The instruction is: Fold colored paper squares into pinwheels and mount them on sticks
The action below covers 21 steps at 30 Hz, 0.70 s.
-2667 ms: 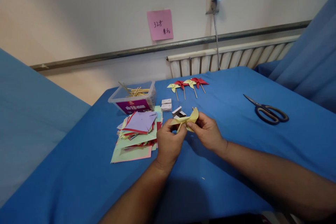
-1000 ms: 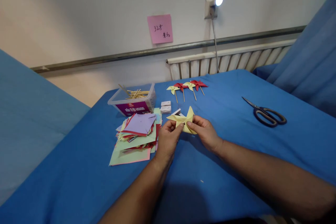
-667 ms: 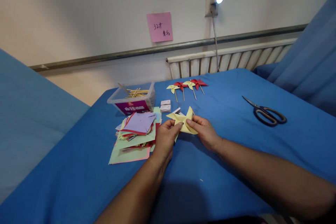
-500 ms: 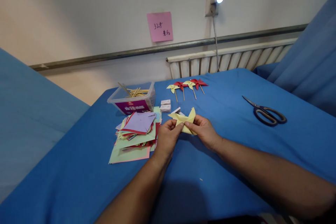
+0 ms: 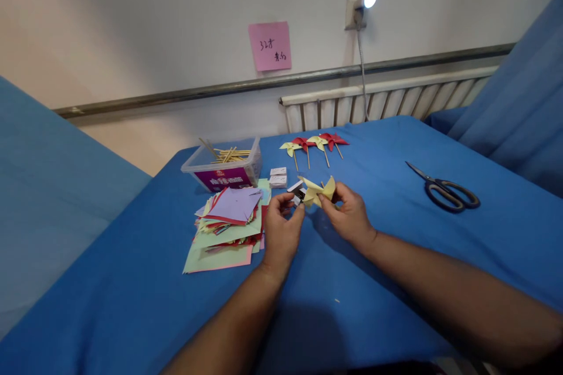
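Note:
My right hand (image 5: 349, 217) pinches a folded yellow paper pinwheel (image 5: 317, 190) just above the blue table (image 5: 396, 234). My left hand (image 5: 281, 229) sits close to its left, thumb and forefinger apart; the forefinger tip is at the pinwheel's lower left edge, and I see nothing gripped in it. A small open box (image 5: 297, 190) lies on the table right behind the gap between the hands.
A stack of coloured paper squares (image 5: 229, 220) lies left of my left hand. Behind it stand a clear tub of wooden sticks (image 5: 224, 165) and small white boxes (image 5: 278, 176). Several finished pinwheels (image 5: 314, 143) lie further back. Scissors (image 5: 446, 190) rest at the right.
The yellow pinwheel has risen and turned in my right hand. My left hand has come off its left blade and its fingers have spread.

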Available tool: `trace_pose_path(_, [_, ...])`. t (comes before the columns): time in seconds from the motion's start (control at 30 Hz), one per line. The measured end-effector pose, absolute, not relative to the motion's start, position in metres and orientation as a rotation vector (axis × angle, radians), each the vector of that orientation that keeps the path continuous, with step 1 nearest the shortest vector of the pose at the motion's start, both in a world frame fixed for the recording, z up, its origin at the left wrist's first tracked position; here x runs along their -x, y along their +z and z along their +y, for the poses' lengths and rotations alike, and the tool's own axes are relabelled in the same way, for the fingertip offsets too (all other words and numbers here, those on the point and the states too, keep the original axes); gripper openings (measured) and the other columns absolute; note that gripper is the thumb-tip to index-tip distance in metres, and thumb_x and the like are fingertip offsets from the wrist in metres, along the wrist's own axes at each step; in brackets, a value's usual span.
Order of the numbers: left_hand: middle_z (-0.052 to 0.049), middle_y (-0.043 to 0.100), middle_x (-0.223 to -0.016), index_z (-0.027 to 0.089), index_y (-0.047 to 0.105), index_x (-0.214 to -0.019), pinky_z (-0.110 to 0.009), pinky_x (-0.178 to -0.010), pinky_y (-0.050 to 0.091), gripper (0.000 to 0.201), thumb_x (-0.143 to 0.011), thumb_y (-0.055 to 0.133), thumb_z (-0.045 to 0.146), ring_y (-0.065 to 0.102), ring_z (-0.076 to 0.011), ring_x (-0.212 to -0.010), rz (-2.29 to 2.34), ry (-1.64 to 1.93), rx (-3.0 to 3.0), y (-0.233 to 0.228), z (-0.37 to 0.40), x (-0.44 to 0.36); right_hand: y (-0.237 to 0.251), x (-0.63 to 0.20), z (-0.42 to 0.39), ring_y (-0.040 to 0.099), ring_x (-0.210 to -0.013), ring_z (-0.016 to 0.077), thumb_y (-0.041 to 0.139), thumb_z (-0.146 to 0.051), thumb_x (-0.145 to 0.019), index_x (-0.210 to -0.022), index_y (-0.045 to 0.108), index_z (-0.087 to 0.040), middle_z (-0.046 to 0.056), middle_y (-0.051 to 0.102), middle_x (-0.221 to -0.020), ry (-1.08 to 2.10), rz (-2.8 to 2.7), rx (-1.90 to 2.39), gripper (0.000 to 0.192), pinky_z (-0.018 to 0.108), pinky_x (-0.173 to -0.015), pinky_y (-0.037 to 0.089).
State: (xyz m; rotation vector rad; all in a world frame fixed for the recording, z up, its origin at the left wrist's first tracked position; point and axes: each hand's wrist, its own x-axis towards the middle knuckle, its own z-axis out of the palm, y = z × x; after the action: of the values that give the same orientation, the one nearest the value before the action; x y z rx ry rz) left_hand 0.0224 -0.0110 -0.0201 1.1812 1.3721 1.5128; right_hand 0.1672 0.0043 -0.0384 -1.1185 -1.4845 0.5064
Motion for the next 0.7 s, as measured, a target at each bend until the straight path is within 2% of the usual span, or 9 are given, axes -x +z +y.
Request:
trace_pose_path(0.1, [-0.007,0.070,-0.094,0.018,0.067,-0.097,-0.032,-0.085,0.048,0.025,-0.073,0.070,0.025,0.064,-0.0176,-0.088,1.238,1.446,-1.241,-0.019,-0.018,-0.028,-0.030,-0.175,0.003,0.055,-0.072,0.0167,0.052,-0.021,-0.087,-0.080,0.055,-0.021,0.002,0.060,-0.077,0.183,-1.694,1.053,0.007,0.030,-0.069,0.043])
trace_pose_path(0.27, [-0.009,0.071,-0.110,0.018,0.067,-0.110,-0.035,-0.095,0.046,0.038,-0.073,0.070,0.023,0.065,-0.0210,-0.102,1.057,1.374,-1.151,-0.014,-0.027,-0.038,-0.024,-0.172,-0.002,0.057,-0.084,0.0225,0.050,-0.018,-0.089,-0.092,0.058,-0.018,0.009,0.064,-0.089,-0.102,-1.931,1.020,0.008,0.036,-0.076,0.044])
trace_pose_path(0.43, [-0.007,0.072,-0.106,0.017,0.068,-0.106,-0.035,-0.098,0.044,0.042,-0.065,0.077,0.020,0.064,-0.0213,-0.103,1.006,1.405,-1.032,-0.011,-0.021,-0.033,-0.017,-0.168,-0.011,0.056,-0.099,0.0275,0.052,-0.020,-0.087,-0.114,0.057,-0.015,0.014,0.063,-0.109,-0.042,-2.068,1.021,0.028,0.042,-0.084,0.045])
trace_pose_path(0.57, [-0.008,0.073,-0.099,0.014,0.070,-0.099,-0.034,-0.093,0.046,0.035,-0.067,0.078,0.027,0.065,-0.0223,-0.101,0.935,1.409,-0.913,-0.009,-0.015,-0.029,-0.014,-0.166,-0.018,0.056,-0.101,0.0270,0.048,-0.018,-0.090,-0.121,0.057,-0.016,0.014,0.062,-0.109,0.052,-2.094,1.000,0.032,0.043,-0.085,0.047])
trace_pose_path(0.7, [-0.007,0.073,-0.085,0.012,0.071,-0.088,-0.030,-0.079,0.049,0.027,-0.071,0.076,0.032,0.067,-0.0188,-0.081,0.950,1.417,-0.844,-0.010,-0.012,-0.027,-0.017,-0.163,-0.021,0.056,-0.100,0.0252,0.048,-0.017,-0.090,-0.121,0.057,-0.018,0.012,0.062,-0.106,0.150,-2.088,0.922,0.032,0.041,-0.084,0.048])
